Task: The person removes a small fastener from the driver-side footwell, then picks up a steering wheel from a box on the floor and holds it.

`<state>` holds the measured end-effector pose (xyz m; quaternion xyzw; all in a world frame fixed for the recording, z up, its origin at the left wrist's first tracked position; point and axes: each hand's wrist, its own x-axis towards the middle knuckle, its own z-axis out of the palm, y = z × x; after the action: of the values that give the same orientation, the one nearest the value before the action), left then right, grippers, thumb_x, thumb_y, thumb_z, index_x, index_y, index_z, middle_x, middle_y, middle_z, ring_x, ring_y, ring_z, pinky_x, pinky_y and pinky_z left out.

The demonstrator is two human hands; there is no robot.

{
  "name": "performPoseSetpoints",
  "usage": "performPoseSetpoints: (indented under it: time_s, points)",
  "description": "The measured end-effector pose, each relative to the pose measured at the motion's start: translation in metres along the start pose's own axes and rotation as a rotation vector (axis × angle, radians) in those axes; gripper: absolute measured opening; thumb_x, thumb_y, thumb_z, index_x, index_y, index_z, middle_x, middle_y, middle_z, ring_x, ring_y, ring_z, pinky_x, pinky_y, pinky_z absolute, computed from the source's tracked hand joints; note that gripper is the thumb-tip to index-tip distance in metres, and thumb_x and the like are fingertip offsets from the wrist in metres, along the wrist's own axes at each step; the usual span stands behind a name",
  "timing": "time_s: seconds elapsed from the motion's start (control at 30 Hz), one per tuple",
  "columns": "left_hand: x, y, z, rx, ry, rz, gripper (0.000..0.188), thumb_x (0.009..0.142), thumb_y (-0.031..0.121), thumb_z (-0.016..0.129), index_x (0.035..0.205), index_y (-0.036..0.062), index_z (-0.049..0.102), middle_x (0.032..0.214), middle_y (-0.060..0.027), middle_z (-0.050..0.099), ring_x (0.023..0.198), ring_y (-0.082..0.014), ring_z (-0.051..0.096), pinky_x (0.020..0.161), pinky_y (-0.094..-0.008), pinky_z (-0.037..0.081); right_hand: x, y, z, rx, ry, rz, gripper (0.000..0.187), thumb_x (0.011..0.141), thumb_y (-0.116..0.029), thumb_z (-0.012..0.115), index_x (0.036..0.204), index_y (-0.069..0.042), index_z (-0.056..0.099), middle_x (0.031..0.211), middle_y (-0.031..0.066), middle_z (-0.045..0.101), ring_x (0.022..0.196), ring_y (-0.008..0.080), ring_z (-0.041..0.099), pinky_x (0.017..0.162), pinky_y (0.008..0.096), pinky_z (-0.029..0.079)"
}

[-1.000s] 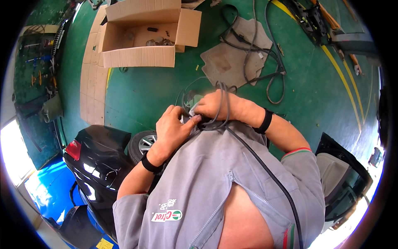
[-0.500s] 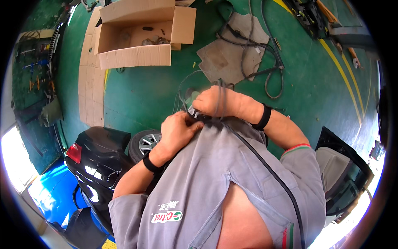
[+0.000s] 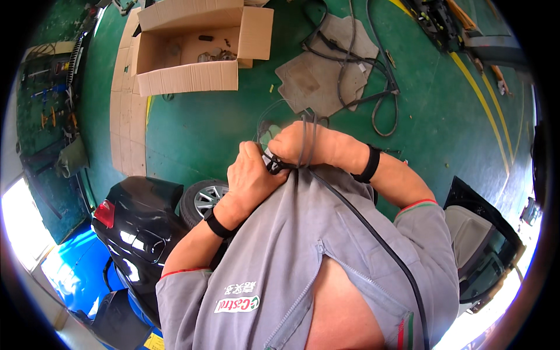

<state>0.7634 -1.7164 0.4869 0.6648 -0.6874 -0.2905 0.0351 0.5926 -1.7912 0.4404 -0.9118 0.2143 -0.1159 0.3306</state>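
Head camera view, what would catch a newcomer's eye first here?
At centre, the left hand and right hand meet on a thin black cable that runs down across the grey work jacket. An open cardboard box sits on the green floor above them, and a black car shows lower left.

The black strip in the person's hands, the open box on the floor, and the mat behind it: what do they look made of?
Black strip: probably rubber, matte; it bends in loose loops where the right hand and left hand grip it. Open box: brown corrugated cardboard, dull, with folded flaps. Mat: seemingly felt or carpet, grey and stained, lying flat on the green floor.
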Motion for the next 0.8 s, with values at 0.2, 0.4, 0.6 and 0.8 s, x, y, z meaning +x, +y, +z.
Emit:
performPoseSetpoints:
  time_s: [0.2, 0.4, 0.6, 0.8]
  points:
    - [0.02, 0.001, 0.026, 0.03, 0.033, 0.087, 0.057, 0.066, 0.029, 0.084, 0.106, 0.0064, 0.05, 0.097, -0.0104, 0.058, 0.089, -0.0308, 0.064, 0.069, -0.0417, 0.052, -0.004, 0.001, -0.011, -0.012, -0.03, 0.027, 0.01, 0.078, -0.011, 0.064, 0.079, -0.002, 0.06, 0.074, 0.0164, 0.067, 0.07, 0.0338, 0.069, 0.061, 0.0421, 0.056]
    - [0.034, -0.018, 0.017, 0.083, -0.27, 0.071, 0.043, 0.075, 0.032, 0.077, 0.107, 0.0058, 0.063, 0.09, -0.0121, 0.066, 0.084, -0.0315, 0.066, 0.069, -0.0403, 0.052, -0.038, 0.018, -0.003, 0.482, 0.025, 0.179, 0.02, 0.083, -0.011, 0.065, 0.102, -0.006, 0.065, 0.091, 0.0148, 0.068, 0.085, 0.0347, 0.066, 0.078, 0.0411, 0.053]
    - [0.034, -0.034, -0.038, -0.36, -0.741, 0.012, 0.049, 0.088, 0.029, 0.069, 0.13, 0.0051, 0.061, 0.08, -0.0068, 0.064, 0.068, -0.015, 0.056, 0.064, -0.0317, 0.047, -0.094, 0.018, -0.022, 0.268, 0.177, 0.231, 0.034, 0.085, -0.007, 0.063, 0.119, -0.002, 0.06, 0.113, 0.0176, 0.063, 0.111, 0.0351, 0.059, 0.094, 0.0411, 0.05]
    - [0.072, -0.041, -0.089, -0.615, -0.595, -0.236, 0.038, 0.102, 0.028, 0.055, 0.132, 0.0046, 0.059, 0.075, 0.0073, 0.047, 0.065, -0.0007, 0.039, 0.054, -0.0188, 0.032, -0.12, -0.002, -0.074, 0.327, 0.029, 0.364, 0.04, 0.087, -0.01, 0.064, 0.126, -0.002, 0.058, 0.122, 0.0189, 0.062, 0.121, 0.0346, 0.056, 0.099, 0.0404, 0.048]
